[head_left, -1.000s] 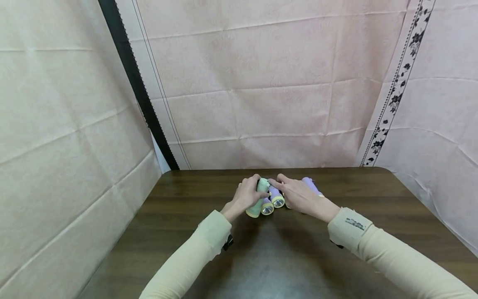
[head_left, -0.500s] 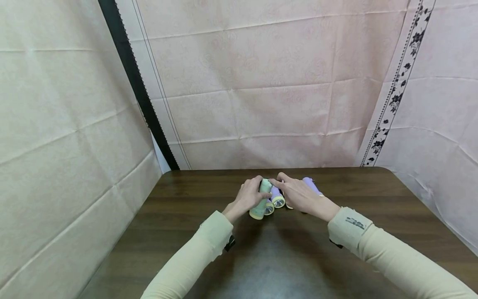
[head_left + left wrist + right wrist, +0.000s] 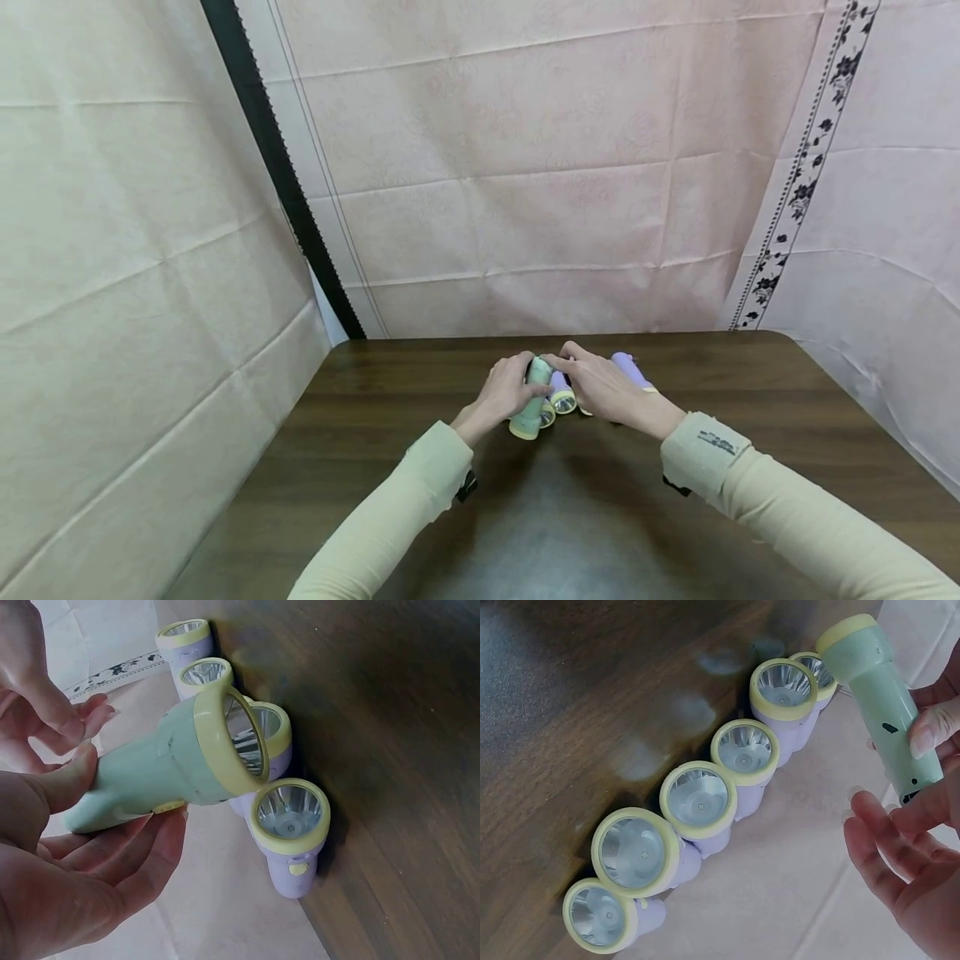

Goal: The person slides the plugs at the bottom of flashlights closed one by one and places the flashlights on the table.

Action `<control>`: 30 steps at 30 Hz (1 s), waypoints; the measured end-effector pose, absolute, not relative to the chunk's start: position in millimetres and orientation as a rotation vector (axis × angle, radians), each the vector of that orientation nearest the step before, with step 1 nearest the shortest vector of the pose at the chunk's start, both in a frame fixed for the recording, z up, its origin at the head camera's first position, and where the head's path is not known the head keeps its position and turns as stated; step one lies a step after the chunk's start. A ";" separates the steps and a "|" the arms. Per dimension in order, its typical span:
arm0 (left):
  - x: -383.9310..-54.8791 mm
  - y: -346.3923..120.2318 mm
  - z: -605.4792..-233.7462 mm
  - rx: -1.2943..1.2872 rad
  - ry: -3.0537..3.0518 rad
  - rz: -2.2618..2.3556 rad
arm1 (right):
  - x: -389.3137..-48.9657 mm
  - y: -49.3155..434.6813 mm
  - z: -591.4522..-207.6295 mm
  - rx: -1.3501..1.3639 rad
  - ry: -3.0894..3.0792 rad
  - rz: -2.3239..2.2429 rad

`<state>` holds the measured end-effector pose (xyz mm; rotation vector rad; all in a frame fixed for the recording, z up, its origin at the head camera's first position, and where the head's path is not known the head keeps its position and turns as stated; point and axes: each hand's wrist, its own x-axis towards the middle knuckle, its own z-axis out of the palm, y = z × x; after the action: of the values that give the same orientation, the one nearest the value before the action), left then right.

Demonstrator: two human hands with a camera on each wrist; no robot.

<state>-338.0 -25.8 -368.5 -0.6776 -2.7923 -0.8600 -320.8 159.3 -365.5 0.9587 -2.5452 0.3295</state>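
My left hand [image 3: 497, 396] grips a mint-green flashlight [image 3: 154, 776] with a yellow rim, fingers and thumb wrapped around its body. Its lens end points toward me and downward in the head view, raised in front of a row of purple flashlights [image 3: 700, 799]. Beside the green flashlight's tail end is my right hand [image 3: 603, 390]; in the right wrist view its fingers [image 3: 877, 844] are loosely bent, right at that tail, where a small dark opening shows. Several purple flashlights with yellow rims lie side by side, lenses facing me, partly hidden by my hands in the head view.
The dark wooden table [image 3: 360, 467] bears the row near its far edge. One purple flashlight [image 3: 632, 368] shows beyond my right hand. Pale cloth [image 3: 525, 167] hangs behind the table and along both sides, with a black strip on the left.
My left hand has moved slightly right with the green flashlight, which now overlaps more of the purple flashlight beside it. My right hand has barely moved.
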 end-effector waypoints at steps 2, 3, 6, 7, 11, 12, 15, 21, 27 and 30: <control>-338.0 -27.1 -366.6 -0.643 -2.812 -0.859 | -320.7 158.6 -365.2 0.961 -2.560 0.330; -338.2 -28.0 -365.1 -0.619 -2.823 -0.859 | -320.4 158.2 -365.0 0.963 -2.565 0.337; -340.3 -32.0 -359.7 -0.539 -2.853 -0.884 | -319.4 156.4 -364.5 0.971 -2.568 0.367; -341.8 -33.9 -357.9 -0.519 -2.857 -0.889 | -319.3 155.8 -364.2 0.969 -2.563 0.376; -349.7 -43.5 -353.1 -0.445 -2.868 -0.916 | -319.4 155.2 -361.8 0.954 -2.522 0.377; -352.4 -46.2 -352.7 -0.428 -2.868 -0.907 | -319.4 156.2 -361.1 0.949 -2.510 0.364; -362.5 -53.9 -355.1 -0.371 -2.867 -0.879 | -318.7 163.0 -359.5 0.915 -2.493 0.321; -384.3 -70.0 -370.1 -0.254 -2.890 -0.746 | -318.0 178.3 -359.6 0.847 -2.472 0.315; -400.5 -88.5 -391.4 -0.165 -2.928 -0.493 | -320.5 180.3 -360.0 0.856 -2.495 0.358; -406.5 -96.3 -398.9 -0.110 -2.945 -0.380 | -321.2 178.3 -360.6 0.850 -2.502 0.378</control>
<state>-406.5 -96.3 -398.9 -0.1103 -2.9454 -0.3798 -321.2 178.3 -360.6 0.8500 -2.5019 0.3784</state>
